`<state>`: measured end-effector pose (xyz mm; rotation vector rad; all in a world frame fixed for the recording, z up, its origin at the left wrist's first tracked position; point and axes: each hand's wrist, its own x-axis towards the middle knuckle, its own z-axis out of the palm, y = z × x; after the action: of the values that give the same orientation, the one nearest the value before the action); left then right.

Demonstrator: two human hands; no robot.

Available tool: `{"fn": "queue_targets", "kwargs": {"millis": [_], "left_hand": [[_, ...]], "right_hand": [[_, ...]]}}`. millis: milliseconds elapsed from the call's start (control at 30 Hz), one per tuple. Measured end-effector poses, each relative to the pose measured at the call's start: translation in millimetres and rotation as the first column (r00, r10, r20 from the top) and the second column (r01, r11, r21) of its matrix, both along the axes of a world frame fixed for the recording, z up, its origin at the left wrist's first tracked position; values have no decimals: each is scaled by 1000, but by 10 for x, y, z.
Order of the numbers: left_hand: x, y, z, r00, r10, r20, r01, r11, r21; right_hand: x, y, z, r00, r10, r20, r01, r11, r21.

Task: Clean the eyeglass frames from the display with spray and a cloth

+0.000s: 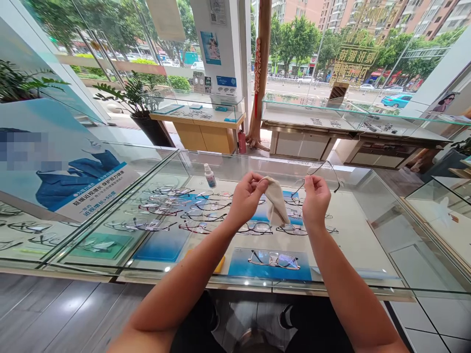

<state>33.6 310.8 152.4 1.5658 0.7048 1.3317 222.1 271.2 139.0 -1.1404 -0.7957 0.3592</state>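
Above the glass counter, my left hand [247, 196] pinches a beige cleaning cloth [276, 200] that hangs down from the fingers. To its right, my right hand [316, 198] is closed on a pair of thin-framed eyeglasses [333, 171], with one temple arm sticking out to the right. Cloth and eyeglasses are apart. A small white spray bottle [209, 176] stands on the counter, left of my left hand. Beneath both hands, several pairs of glasses lie in rows inside the case, one of them a pair of spectacles [274, 260] on a blue card.
The glass display counter [353, 282] runs across in front of me. A large poster board [73, 166] stands at the left. Farther back are two more display cases, a potted plant [143, 117], a red fire extinguisher [241, 142] and a wooden post [262, 73] before the windows.
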Motion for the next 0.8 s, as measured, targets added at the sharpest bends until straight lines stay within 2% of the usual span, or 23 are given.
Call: {"fn": "queue_targets", "kwargs": {"millis": [133, 267, 400, 467, 533, 633, 700, 733, 800], "left_hand": [[-147, 313, 2, 989, 91, 115, -86, 995, -45], [-245, 603, -125, 974, 198, 111, -194, 980, -48], [-273, 780, -274, 977, 214, 9, -214, 977, 9], [-287, 798, -313, 974, 190, -125, -183, 981, 64], [-309, 772, -324, 923, 158, -351, -105, 980, 166], [-340, 696, -309, 720, 181, -670, 46, 951, 307], [-346, 649, -287, 624, 232, -746, 83, 930, 358], [-343, 628, -273, 609, 264, -748, 75, 920, 386], [-329, 589, -238, 633, 348, -691, 24, 884, 467]], "right_hand": [[24, 14, 9, 999, 6, -34, -6, 1000, -5], [8, 20, -2, 999, 30, -21, -30, 999, -20], [7, 24, -8, 999, 53, -4, -53, 998, -37], [12, 27, -12, 996, 89, 8, -88, 995, -40], [16, 30, -22, 990, 137, 30, -136, 990, -48], [17, 35, -37, 978, 197, 66, -193, 979, -59], [12, 34, -39, 968, 239, 74, -237, 971, -38], [9, 32, -36, 960, 269, 77, -269, 963, -19], [3, 25, -24, 936, 342, 86, -345, 938, 23]]}}
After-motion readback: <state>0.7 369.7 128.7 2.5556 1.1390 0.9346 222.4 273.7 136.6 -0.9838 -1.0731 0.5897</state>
